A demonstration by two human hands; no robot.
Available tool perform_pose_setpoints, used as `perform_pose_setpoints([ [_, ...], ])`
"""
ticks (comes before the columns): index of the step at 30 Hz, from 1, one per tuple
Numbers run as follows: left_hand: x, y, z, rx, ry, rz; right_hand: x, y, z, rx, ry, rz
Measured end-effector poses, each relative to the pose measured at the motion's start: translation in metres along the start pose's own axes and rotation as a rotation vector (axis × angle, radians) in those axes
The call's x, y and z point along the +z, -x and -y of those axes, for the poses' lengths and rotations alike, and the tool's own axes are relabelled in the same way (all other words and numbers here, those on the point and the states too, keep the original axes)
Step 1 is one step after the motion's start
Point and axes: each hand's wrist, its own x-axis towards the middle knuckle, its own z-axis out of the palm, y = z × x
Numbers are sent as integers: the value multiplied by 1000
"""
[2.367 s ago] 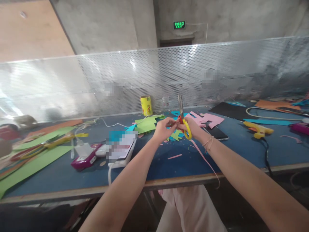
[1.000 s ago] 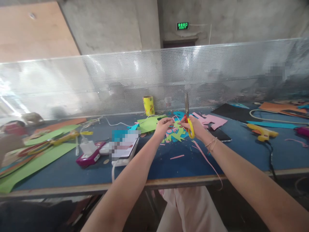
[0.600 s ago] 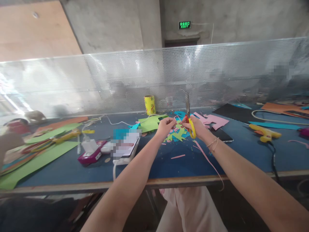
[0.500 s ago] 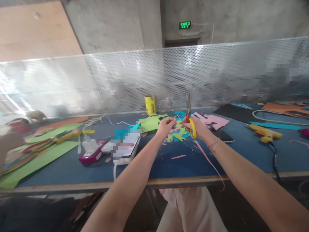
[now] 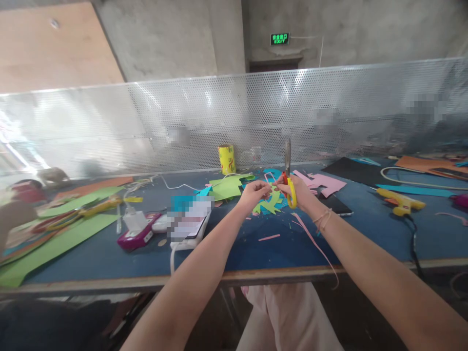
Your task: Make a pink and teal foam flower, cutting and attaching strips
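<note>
My right hand (image 5: 300, 193) grips yellow and red handled scissors (image 5: 288, 180) with the blades pointing straight up. My left hand (image 5: 253, 193) pinches a small pink paper piece (image 5: 269, 177) right beside the scissors, above the blue table (image 5: 256, 243). A long thin pink paper strip (image 5: 315, 244) trails from my hands down past the table's front edge. Under my hands lie green scraps (image 5: 267, 206) and blue cuttings.
A yellow roll (image 5: 227, 159) stands at the back by the perforated metal screen (image 5: 234, 117). Green sheets (image 5: 54, 243), a purple device (image 5: 136, 235) and a white box sit left. Pink cutouts (image 5: 321, 180), a phone (image 5: 334, 204) and a yellow glue gun (image 5: 400, 202) lie right.
My hands stay together over the scraps. The scissors remain upright and shift slightly right, and the pink piece between my fingers now sits a little higher.
</note>
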Motion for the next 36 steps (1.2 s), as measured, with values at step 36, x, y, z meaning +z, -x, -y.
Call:
perform_pose_setpoints([
  [36, -8, -7, -3, 148, 96, -318, -6, 5, -1, -154, 590, 81],
])
